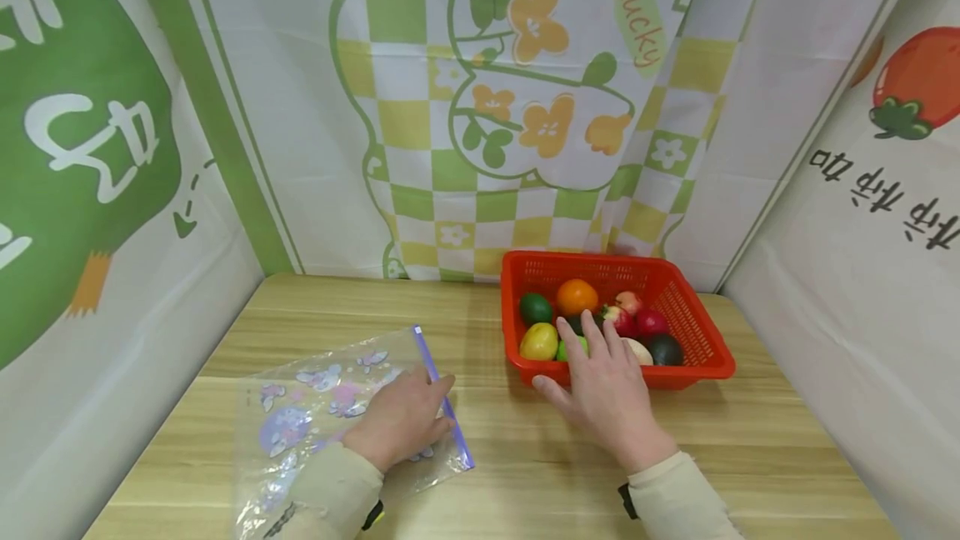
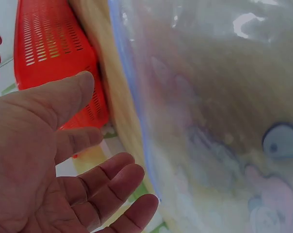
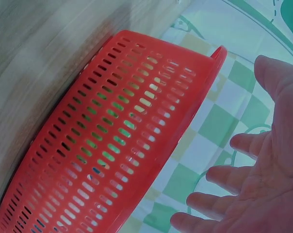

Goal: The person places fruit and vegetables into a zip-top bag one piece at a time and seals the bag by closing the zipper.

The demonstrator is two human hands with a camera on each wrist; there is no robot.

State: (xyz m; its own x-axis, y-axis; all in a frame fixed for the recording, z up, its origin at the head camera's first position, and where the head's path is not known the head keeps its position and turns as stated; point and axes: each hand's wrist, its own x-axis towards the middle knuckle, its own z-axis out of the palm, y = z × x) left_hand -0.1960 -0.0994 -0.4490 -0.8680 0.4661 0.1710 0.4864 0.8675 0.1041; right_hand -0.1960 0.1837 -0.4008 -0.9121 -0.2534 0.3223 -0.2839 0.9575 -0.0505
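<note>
Red basket (image 1: pixel 675 380): just ahead of the right grip (image 1: pixel 611 394), with an orange fruit (image 1: pixel 577 297) beyond the fingertips and a yellow fruit (image 1: pixel 538 342) to their left.
Right grip: fingers spread above the near rim, nothing held.
Reach over the rim: seemingly the step in hand; taking a fruit would call for lowering and curling the fingers.
Clear bag (image 1: pixel 318 394): flat beneath the left grip (image 1: pixel 408 419), zip strip (image 1: pixel 424 352) under its fingers.
Left grip: loose, holding nothing; contact unclear.
Worktop (image 1: pixel 525 465): wood-grained, below both grips.
</note>
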